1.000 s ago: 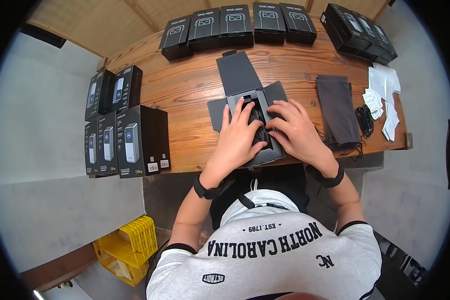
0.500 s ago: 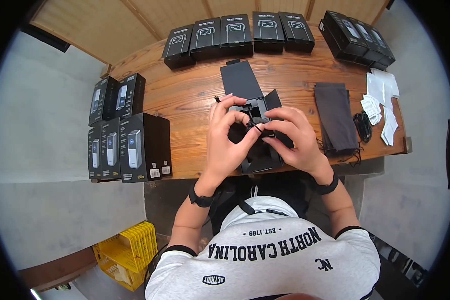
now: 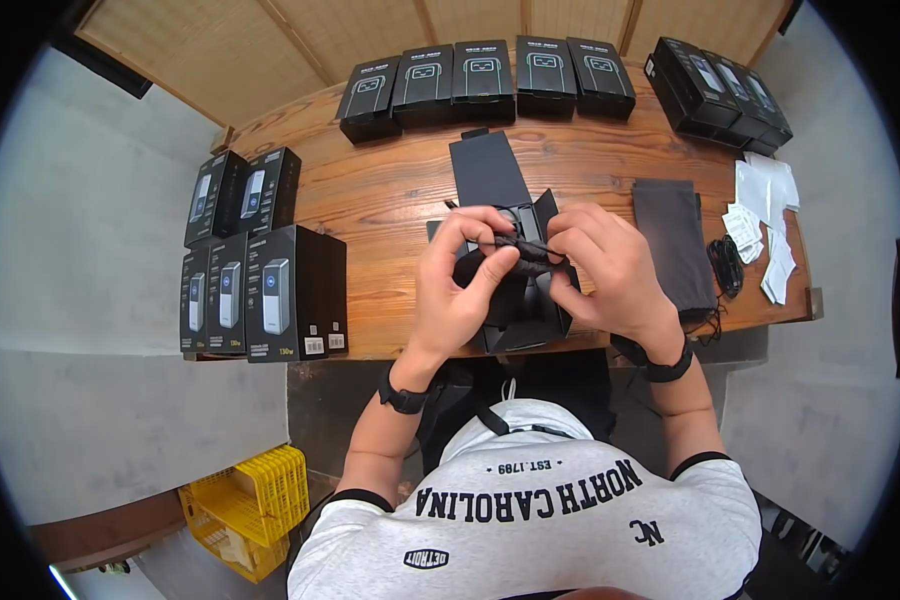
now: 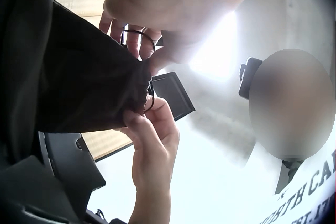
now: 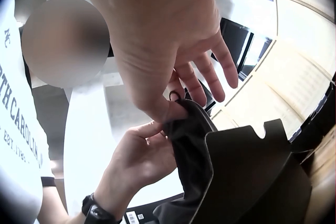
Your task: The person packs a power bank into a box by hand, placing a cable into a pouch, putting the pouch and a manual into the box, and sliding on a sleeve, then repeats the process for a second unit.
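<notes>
A black drawstring pouch (image 4: 89,77) hangs by its gathered mouth between my two hands, over an open black box (image 3: 495,172) with raised flaps. My left hand (image 3: 455,285) pinches one side of the mouth between thumb and fingers, and a loop of black cord (image 4: 148,37) runs by its fingers. At the other side, my right hand (image 3: 610,265) grips the edge with thumb and forefinger; its other fingers are spread in the right wrist view. Whatever lies inside the pouch is hidden.
Black product boxes stand in a row (image 3: 482,80) at the back, in a stack (image 3: 280,290) at left and in a group (image 3: 720,95) at back right. Right of the open box lie grey pouches (image 3: 675,240), a coiled black cable (image 3: 725,265) and white papers (image 3: 760,200).
Both hands were down in the open box a second ago. They have come up with the black pouch and moved slightly apart along its mouth.
</notes>
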`<state>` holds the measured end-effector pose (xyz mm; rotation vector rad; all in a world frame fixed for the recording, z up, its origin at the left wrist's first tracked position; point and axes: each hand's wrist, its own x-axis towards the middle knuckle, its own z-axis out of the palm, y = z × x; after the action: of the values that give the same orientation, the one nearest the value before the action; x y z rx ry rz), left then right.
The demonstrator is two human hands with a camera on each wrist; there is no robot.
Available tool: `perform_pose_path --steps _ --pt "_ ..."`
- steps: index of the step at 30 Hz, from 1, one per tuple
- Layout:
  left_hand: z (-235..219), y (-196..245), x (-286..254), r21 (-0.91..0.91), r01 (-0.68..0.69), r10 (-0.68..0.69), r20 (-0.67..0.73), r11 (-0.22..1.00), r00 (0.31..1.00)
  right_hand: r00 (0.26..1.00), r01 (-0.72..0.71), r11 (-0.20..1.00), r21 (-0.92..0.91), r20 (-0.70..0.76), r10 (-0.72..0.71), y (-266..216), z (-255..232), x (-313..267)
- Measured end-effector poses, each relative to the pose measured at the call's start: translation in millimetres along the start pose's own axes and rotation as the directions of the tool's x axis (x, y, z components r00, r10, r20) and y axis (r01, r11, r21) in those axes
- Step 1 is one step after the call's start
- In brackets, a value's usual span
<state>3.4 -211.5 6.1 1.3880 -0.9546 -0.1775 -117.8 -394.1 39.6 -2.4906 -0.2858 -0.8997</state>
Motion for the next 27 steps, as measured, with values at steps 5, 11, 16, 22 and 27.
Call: perform_pose_path --steps 5,11,16,22,27 --pt "-4 26 11 0.325 -0.375 0.343 0.151 0.869 0.927 0.995 -0.103 0.970 0.221 0.026 0.100 4 0 -9" --pt "-6 31 3 0.512 -0.441 0.415 0.172 0.737 0.893 0.969 -0.167 0.906 0.390 -0.104 0.223 -3 7 -10" --pt "-7 33 8 0.612 -0.468 0.437 0.213 0.638 0.874 0.990 -0.110 0.907 0.406 -0.035 0.136 0 6 -10" --pt "-10 34 17 0.650 -0.444 0.354 0.274 0.617 0.894 0.986 0.120 0.991 0.055 -0.124 -0.113 -1 5 0" --pt "-9 37 19 0.600 -0.475 0.365 0.304 0.644 0.880 0.990 0.079 0.995 -0.053 -0.111 -0.085 -3 0 7"
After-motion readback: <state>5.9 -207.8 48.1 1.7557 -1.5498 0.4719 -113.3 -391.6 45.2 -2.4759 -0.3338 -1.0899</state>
